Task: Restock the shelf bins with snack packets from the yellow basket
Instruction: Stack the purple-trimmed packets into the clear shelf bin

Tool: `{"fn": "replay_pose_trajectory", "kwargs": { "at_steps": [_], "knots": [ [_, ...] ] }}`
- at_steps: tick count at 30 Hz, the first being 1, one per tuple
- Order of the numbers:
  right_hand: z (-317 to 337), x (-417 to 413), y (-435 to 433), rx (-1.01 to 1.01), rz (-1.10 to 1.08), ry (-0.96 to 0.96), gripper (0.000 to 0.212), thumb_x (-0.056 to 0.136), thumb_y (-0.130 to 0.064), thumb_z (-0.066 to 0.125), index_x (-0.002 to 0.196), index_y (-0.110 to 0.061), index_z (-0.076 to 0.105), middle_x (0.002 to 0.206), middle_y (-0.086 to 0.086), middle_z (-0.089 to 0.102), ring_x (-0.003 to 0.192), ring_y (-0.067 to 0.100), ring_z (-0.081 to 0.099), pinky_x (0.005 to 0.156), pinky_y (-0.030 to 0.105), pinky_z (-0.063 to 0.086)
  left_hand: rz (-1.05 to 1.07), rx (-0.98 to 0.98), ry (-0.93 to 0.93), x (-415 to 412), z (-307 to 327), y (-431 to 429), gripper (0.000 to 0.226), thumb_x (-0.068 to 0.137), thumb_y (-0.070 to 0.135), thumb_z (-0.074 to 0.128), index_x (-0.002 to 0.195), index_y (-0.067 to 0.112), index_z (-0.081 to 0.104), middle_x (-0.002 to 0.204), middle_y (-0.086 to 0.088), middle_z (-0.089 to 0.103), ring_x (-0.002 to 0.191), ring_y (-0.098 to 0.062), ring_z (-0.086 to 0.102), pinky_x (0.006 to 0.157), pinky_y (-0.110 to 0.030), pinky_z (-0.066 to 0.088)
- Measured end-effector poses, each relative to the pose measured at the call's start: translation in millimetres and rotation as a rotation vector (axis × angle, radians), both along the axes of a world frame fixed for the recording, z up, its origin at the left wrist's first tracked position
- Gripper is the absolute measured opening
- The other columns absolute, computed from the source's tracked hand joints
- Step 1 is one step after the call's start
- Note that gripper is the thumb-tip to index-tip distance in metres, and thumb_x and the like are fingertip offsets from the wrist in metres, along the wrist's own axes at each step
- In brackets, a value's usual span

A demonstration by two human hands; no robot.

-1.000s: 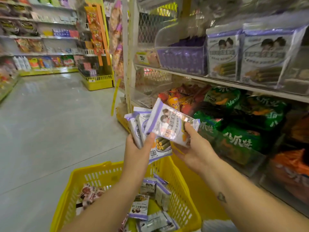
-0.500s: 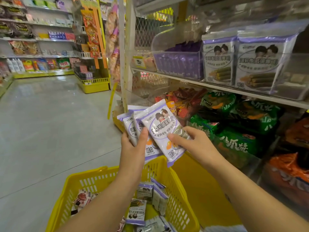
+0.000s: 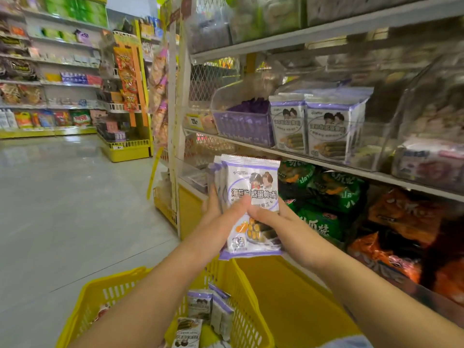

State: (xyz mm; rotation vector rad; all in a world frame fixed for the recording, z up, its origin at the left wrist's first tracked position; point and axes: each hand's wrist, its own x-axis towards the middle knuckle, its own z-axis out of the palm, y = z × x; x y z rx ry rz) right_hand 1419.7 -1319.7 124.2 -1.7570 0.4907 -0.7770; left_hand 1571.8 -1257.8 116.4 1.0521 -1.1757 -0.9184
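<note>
Before shelf bins (image 3: 243, 129), packets (image 3: 241, 177) now upright

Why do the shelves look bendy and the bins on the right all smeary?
Head view: the wide-angle lens bends the grey metal shelf edge; the clear plastic bins at right are motion-blurred; the held white-and-purple snack packets look sharp.

Single wide-angle view from head height, facing forward and down. Left hand (image 3: 216, 215) and right hand (image 3: 288, 226), gripping purple-and-white foil snack packets (image 3: 252, 183), close under the lens at mid-frame. Yellow slotted plastic basket (image 3: 100, 293) below the hands, white metal shelf (image 3: 339, 169) beyond, to their right.
</note>
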Motion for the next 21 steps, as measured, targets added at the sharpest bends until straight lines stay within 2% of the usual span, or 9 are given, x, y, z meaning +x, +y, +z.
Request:
{"fn": "replay_pose_trajectory", "kwargs": {
  "at_steps": [2,3,6,9,12,14,17,19,21],
  "knots": [
    [23,-14,7,-0.061,0.012,0.047,0.053,0.082,-0.059,0.061,0.130,-0.053,0.039,0.095,-0.033,0.066,0.081,-0.011,0.063,0.066,0.006,0.047,0.027,-0.067,-0.063,-13,19,1,0.097,0.056,0.080,0.067,0.140,0.054,0.028,0.149,0.006,0.039,0.136,-0.022,0.040,0.107,-0.052,0.036],
    [38,-21,8,-0.071,0.017,0.045,0.057,0.083,-0.058,0.061,0.134,-0.051,0.036,0.107,-0.030,0.065,0.091,-0.009,0.063,0.073,0.009,0.049,0.009,-0.123,-0.057,-18,29,0,0.088,0.063,0.071,0.068,0.140,0.047,0.033,0.143,0.004,0.047,0.131,-0.021,0.046,0.105,-0.048,0.040],
    [89,-50,8,-0.080,-0.035,0.025,0.091,0.071,-0.055,0.073,0.145,-0.051,0.020,0.145,-0.010,0.046,0.130,0.020,0.048,0.104,0.051,0.041,-0.098,-0.244,-0.029,-34,67,1,0.060,0.079,0.048,0.068,0.134,0.040,0.044,0.114,0.015,0.068,0.102,-0.009,0.067,0.074,-0.023,0.055],
    [147,-82,6,-0.104,-0.079,0.089,0.115,0.059,-0.046,0.085,0.150,-0.040,0.015,0.140,0.002,0.053,0.124,0.026,0.054,0.108,0.055,0.036,-0.191,-0.324,-0.042,-51,107,2,0.055,0.074,0.046,0.060,0.127,0.042,0.047,0.108,0.020,0.069,0.097,-0.004,0.068,0.068,-0.019,0.055],
    [202,-109,10,-0.194,-0.060,0.215,0.079,0.066,-0.040,0.078,0.137,-0.023,0.047,0.130,0.003,0.061,0.121,0.028,0.056,0.108,0.054,0.037,-0.244,-0.406,-0.130,-67,145,-4,0.048,0.078,0.046,0.055,0.125,0.044,0.044,0.110,0.027,0.066,0.101,0.004,0.064,0.070,-0.011,0.051],
    [232,-123,10,-0.288,-0.102,0.265,0.062,0.071,-0.037,0.075,0.128,-0.021,0.056,0.129,0.008,0.061,0.124,0.038,0.051,0.107,0.060,0.035,-0.250,-0.463,-0.232,-74,171,-12,0.050,0.081,0.047,0.054,0.128,0.044,0.040,0.114,0.032,0.062,0.107,0.009,0.058,0.077,-0.007,0.048],
    [265,-138,5,-0.425,-0.187,0.288,0.061,0.071,-0.026,0.074,0.128,-0.023,0.052,0.123,0.005,0.064,0.115,0.036,0.059,0.100,0.057,0.044,-0.226,-0.523,-0.371,-82,207,-28,0.048,0.079,0.042,0.057,0.123,0.037,0.042,0.108,0.038,0.061,0.103,0.016,0.056,0.078,-0.003,0.044],
    [281,-141,-1,-0.567,-0.286,0.312,0.067,0.066,-0.030,0.080,0.126,-0.031,0.051,0.116,-0.004,0.067,0.095,0.032,0.067,0.076,0.045,0.057,-0.179,-0.548,-0.445,-85,227,-44,0.042,0.079,0.035,0.060,0.118,0.032,0.046,0.104,0.037,0.063,0.101,0.016,0.056,0.079,-0.002,0.042],
    [293,-143,-10,-0.701,-0.386,0.293,0.074,0.060,-0.037,0.083,0.125,-0.034,0.048,0.118,-0.010,0.063,0.086,0.025,0.070,0.065,0.042,0.059,-0.123,-0.578,-0.521,-87,243,-65,0.041,0.082,0.030,0.062,0.121,0.030,0.049,0.110,0.025,0.065,0.108,0.007,0.057,0.089,-0.011,0.043]
  ]
}}
